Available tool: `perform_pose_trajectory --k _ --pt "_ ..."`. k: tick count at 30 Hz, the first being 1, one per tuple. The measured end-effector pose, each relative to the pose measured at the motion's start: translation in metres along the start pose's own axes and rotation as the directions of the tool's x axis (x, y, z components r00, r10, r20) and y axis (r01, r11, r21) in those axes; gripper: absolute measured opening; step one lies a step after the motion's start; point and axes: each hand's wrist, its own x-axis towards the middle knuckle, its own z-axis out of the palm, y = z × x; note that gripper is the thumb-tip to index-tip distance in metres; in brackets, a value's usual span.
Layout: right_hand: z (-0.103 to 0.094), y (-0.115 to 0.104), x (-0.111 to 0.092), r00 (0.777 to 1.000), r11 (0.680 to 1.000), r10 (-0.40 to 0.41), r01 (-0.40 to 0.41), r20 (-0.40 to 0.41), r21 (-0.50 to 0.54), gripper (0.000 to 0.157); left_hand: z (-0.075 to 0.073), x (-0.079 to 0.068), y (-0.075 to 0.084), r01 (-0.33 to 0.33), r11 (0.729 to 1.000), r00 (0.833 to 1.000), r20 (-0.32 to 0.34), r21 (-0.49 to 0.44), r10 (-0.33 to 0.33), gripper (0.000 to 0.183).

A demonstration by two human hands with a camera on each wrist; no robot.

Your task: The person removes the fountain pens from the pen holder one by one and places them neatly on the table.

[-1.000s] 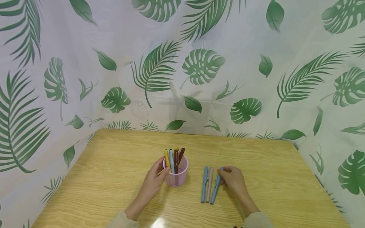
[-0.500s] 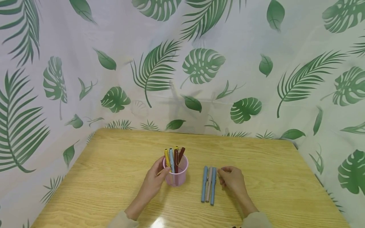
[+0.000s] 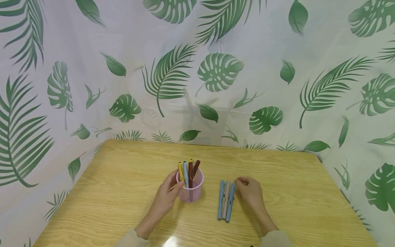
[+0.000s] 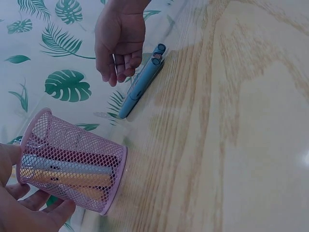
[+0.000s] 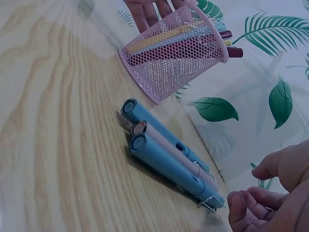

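Observation:
My left hand (image 3: 166, 195) holds the pink mesh pen cup (image 3: 193, 195), thumb at the near side of the rim and fingers round the far left. Standing in the cup are yellow pens, a light blue pen (image 3: 185, 168) and dark red pens (image 3: 190, 169). To the right of it, a blue pen (image 3: 220, 200), a greyish-pink pen (image 3: 226, 206) and another blue pen (image 3: 230, 202) lie side by side, clips toward the far end. My right hand (image 3: 251, 193) is beside the right blue pen's clip end, thumb and loosely bent fingers apart with nothing between them in the right wrist view.
Everything is on a light wood-grain table (image 3: 129, 164). A white curtain (image 3: 172, 123) printed with green leaves hangs behind the table's far edge and along both sides.
The right blue pen, earlier slanted with its clip end at my right fingers, now lies against the greyish-pink pen. My right hand has let go of it. My left hand has stayed on the cup.

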Motion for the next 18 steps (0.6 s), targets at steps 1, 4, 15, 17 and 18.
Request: perform_pose_trajectory --k 1,4,15,17,18 --pt "0.001 -0.001 0.000 1.000 1.000 -0.002 0.002 0.002 0.018 0.033 0.000 0.000 0.000 -0.002 1.000 1.000 0.000 -0.003 0.002 0.057" --pt "0.004 -0.006 -0.001 1.000 0.998 -0.003 0.002 0.004 0.065 0.032 0.000 0.000 -0.001 0.000 1.000 1.000 0.001 -0.011 0.000 0.057" --pt "0.020 -0.029 0.001 1.000 0.991 -0.019 0.018 0.010 0.132 0.034 0.001 -0.001 0.002 0.003 1.000 1.000 -0.010 -0.020 -0.004 0.057" --pt "0.023 -0.033 0.001 1.000 0.987 -0.025 0.022 0.018 0.160 0.034 0.001 -0.001 0.002 0.005 1.000 1.000 -0.009 -0.018 -0.005 0.057" --pt "0.025 -0.035 0.001 0.999 0.986 -0.028 0.025 0.019 0.165 0.034 0.001 -0.002 0.002 0.005 1.000 1.000 -0.008 -0.018 -0.005 0.057"
